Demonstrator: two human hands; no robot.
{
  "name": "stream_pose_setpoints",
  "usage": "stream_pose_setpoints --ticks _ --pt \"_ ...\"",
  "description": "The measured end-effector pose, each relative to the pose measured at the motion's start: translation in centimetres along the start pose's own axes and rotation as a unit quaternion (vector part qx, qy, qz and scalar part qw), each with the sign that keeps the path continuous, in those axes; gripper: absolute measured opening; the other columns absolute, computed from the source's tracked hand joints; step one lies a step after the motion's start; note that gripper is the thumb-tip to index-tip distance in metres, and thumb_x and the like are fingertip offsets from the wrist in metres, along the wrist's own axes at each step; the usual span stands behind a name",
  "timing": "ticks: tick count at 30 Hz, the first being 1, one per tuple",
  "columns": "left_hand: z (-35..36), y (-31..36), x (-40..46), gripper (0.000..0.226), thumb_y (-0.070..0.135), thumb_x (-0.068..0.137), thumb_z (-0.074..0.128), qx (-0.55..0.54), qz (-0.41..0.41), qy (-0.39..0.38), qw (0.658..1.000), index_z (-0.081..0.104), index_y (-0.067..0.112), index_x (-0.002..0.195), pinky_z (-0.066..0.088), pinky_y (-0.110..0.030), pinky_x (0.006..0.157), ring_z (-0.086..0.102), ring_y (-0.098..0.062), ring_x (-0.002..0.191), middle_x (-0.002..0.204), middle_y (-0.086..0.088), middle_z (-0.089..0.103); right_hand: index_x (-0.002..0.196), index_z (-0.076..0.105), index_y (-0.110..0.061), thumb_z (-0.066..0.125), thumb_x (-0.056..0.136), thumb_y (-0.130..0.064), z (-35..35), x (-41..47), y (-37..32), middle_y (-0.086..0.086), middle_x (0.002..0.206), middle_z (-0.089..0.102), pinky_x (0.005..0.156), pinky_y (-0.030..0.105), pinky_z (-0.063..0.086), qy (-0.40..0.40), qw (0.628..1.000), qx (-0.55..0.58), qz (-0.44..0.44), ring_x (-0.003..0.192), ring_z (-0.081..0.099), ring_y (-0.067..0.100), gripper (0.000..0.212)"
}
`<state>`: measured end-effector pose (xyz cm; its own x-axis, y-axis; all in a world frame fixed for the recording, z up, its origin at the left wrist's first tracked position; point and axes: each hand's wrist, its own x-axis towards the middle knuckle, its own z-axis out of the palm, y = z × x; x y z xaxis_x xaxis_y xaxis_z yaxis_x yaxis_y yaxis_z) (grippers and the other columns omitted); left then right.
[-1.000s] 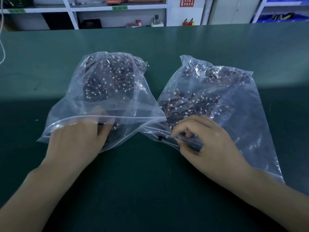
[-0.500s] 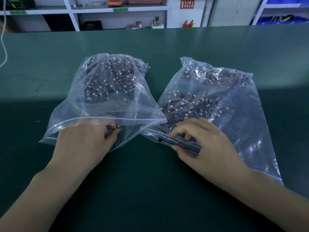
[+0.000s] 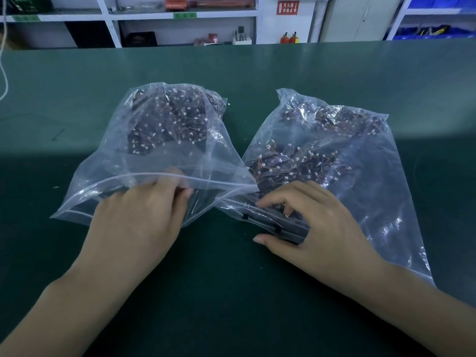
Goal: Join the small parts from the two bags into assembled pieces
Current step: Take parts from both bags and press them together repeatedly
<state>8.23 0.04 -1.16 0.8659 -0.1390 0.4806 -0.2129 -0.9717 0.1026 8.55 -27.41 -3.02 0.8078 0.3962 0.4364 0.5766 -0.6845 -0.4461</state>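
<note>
Two clear bags of small wired parts lie side by side on a green worktop [image 3: 257, 68].
The left hand [image 3: 139, 217] reaches into the left bag [image 3: 159, 140], grip hidden by plastic. The right hand [image 3: 316, 228] reaches into the right bag [image 3: 347, 161], fingers curled, holding nothing visible. Shelves [image 3: 180, 15] stand behind.

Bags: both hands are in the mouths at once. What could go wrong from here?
1. The wired parts in the right bag lie in a tangled mass; the right hand may drag out a clump rather than one piece.
2. Neither bag is held down: the left hand is inside the left bag, so a pull could slide a bag along the green table.
3. The mouths overlap in the middle, so parts could mix.
</note>
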Motion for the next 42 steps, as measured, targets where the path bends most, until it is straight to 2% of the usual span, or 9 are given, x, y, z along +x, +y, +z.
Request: stream_pose_setpoints --ticks 5,8,11,15,20,26,29,33,42 --pt "-0.6 1.6 -0.4 0.019 0.033 0.104 0.055 -0.051 0.088 0.052 0.993 0.061 0.02 0.091 0.04 -0.027 0.043 0.05 -0.016 0.051 0.073 0.013 0.054 0.119 0.069 -0.031 0.076 0.083 -0.063 -0.1 -0.1 -0.3 -0.024 0.111 0.061 0.098 0.031 0.048 0.005 1.0 0.023 -0.004 0.102 0.058 0.004 0.048" --pt "-0.7 2.2 -0.5 0.016 0.028 0.105 0.058 -0.065 0.138 0.087 0.984 0.065 0.019 0.094 0.029 -0.017 0.047 0.04 -0.004 0.062 0.08 0.013 0.06 0.129 0.067 -0.031 0.072 0.088 -0.061 -0.1 -0.2 -0.4 -0.025 0.118 0.06 0.099 0.031 0.048 0.009 0.999 0.046 -0.015 0.108 0.06 0.004 0.051" --pt "-0.6 2.6 -0.9 0.013 0.032 0.108 0.056 -0.131 0.167 0.101 0.972 0.063 0.024 0.1 0.033 -0.016 0.048 0.042 -0.002 0.07 0.086 0.015 0.059 0.134 0.067 -0.027 0.072 0.092 -0.054 0.0 -0.2 -0.4 -0.022 0.123 0.063 0.098 0.034 0.05 0.018 0.997 0.065 -0.044 0.109 0.061 0.004 0.05" --pt "0.0 3.4 -1.4 0.009 0.037 0.109 0.057 -0.234 0.172 0.083 0.953 0.057 0.029 0.105 0.045 -0.023 0.058 0.049 0.003 0.071 0.094 0.016 0.059 0.128 0.072 -0.019 0.077 0.094 -0.042 0.3 -0.2 -0.2 -0.014 0.114 0.071 0.09 0.036 0.051 0.04 0.991 0.083 -0.096 0.099 0.065 0.012 0.04" --pt "0.2 4.2 -1.7 0.013 0.041 0.11 0.056 -0.29 0.171 0.047 0.94 0.057 0.029 0.106 0.044 -0.024 0.053 0.054 -0.003 0.065 0.088 0.016 0.059 0.11 0.08 -0.014 0.073 0.1 -0.016 0.4 -0.1 -0.1 -0.009 0.101 0.075 0.081 0.034 0.051 0.072 0.984 0.103 -0.127 0.087 0.066 0.011 0.013" --pt "-0.4 4.5 -1.7 0.03 0.063 0.107 0.041 -0.312 0.101 -0.012 0.945 0.049 0.035 0.101 0.04 -0.012 0.053 0.055 0.002 0.06 0.081 0.023 0.055 0.101 0.077 -0.02 0.072 0.099 -0.015 0.2 -0.6 -1.0 -0.016 0.09 0.078 0.078 0.016 0.053 0.046 0.961 0.27 -0.031 0.085 0.076 0.007 0.006" --pt "-0.1 4.6 -1.6 0.04 0.06 0.108 0.043 -0.251 0.13 -0.019 0.959 0.058 0.03 0.085 0.041 -0.021 0.051 0.054 -0.005 0.061 0.078 0.018 0.054 0.101 0.074 -0.017 0.07 0.099 -0.014 0.3 -0.8 -1.1 -0.008 0.086 0.08 0.082 0.017 0.054 0.004 0.937 0.349 0.013 0.084 0.077 0.013 0.005" --pt "0.3 4.7 -1.8 0.041 0.053 0.109 0.044 -0.243 0.148 -0.027 0.958 0.067 0.028 0.087 0.043 -0.028 0.049 0.055 -0.007 0.062 0.08 0.015 0.057 0.106 0.071 -0.015 0.067 0.103 -0.015 0.3 -0.9 -1.2 -0.001 0.091 0.082 0.086 0.019 0.056 -0.032 0.909 0.414 0.028 0.089 0.079 0.017 0.005" --pt "0.5 4.4 -1.6 0.023 0.03 0.106 0.061 -0.293 0.139 0.033 0.946 0.076 0.024 0.089 0.045 -0.038 0.049 0.055 -0.013 0.062 0.083 0.015 0.057 0.124 0.074 -0.015 0.06 0.105 -0.024 0.6 -0.6 -1.3 -0.003 0.102 0.079 0.088 0.024 0.058 -0.013 0.916 0.4 0.005 0.094 0.077 0.02 0.025"
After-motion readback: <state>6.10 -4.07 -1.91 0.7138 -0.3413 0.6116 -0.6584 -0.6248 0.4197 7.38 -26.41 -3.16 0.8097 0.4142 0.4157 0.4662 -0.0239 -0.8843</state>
